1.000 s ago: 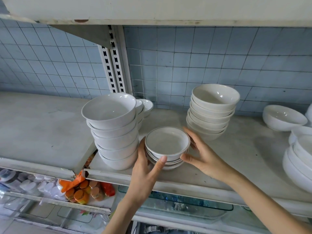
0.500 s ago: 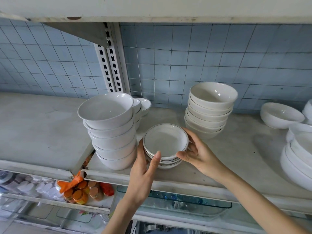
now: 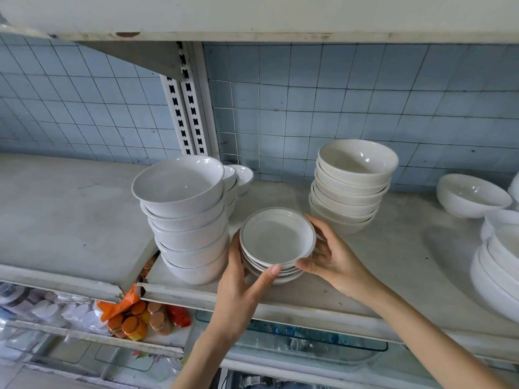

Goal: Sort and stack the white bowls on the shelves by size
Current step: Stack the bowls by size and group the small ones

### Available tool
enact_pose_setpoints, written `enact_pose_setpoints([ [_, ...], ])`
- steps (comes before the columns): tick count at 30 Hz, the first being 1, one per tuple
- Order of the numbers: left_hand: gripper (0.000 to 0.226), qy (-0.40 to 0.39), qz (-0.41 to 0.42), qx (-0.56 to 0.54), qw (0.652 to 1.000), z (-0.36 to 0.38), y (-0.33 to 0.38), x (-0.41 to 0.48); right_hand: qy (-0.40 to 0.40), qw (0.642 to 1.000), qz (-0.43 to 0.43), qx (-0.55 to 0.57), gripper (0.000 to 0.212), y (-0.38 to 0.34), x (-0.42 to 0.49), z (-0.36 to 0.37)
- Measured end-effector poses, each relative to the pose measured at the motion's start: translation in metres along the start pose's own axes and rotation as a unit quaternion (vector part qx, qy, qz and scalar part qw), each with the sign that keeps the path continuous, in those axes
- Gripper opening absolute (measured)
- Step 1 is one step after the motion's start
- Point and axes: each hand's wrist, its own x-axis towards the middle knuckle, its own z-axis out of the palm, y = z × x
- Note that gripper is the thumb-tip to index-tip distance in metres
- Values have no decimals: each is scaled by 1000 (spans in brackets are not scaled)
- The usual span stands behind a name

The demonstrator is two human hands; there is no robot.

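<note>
Far left, a shelf board (image 3: pixel 70 220) lies matte and grey-white, scuffed and speckled; below its chipped front edge sit jars (image 3: pixel 132 327) with orange lids and an orange bag (image 3: pixel 123 303). A slotted metal upright (image 3: pixel 188 108) runs up the pale blue tile wall (image 3: pixel 337 94). On the next board (image 3: pixel 393 265) stands a tall stack of deep bowls (image 3: pixel 185 220), glossy white and round-sided, leaning a little, with small bowls (image 3: pixel 241 178) half hidden behind it. Just right of it, near the board's front edge, is the stack of dishes (image 3: pixel 276 242) — shallow, flat-rimmed, white with a thin dark line round each lip. The left hand (image 3: pixel 241 284) grips its left side, thumb up the side and forefinger spread across the front. The right hand (image 3: pixel 334 256) grips the right side, thumb at the front next to the left fingertip, fingers curled round the back. Behind the right hand rises a cream stack (image 3: pixel 351 186) of rounded bowls, close to the knuckles. Further right sits a single bowl (image 3: pixel 471 195), then wide bowls (image 3: pixel 500 262) nested at the frame's edge. A clear glass tray (image 3: pixel 309 341) shows under the board. Against a second ago, the right fingers have drawn in from a spread reach to a close hold — the dishes keep their spot between the two tall stacks.
</note>
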Motion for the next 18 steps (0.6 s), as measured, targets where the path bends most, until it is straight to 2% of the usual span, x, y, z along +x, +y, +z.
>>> enact_pose_setpoints([
  [12, 66, 27, -21, 1, 999, 4, -1, 0, -1, 1000, -7, -30, 85, -6, 20, -11],
  [18, 93, 20, -39, 22, 999, 2, -5, 1, -2, 999, -21, -39, 62, -17, 59, -7],
])
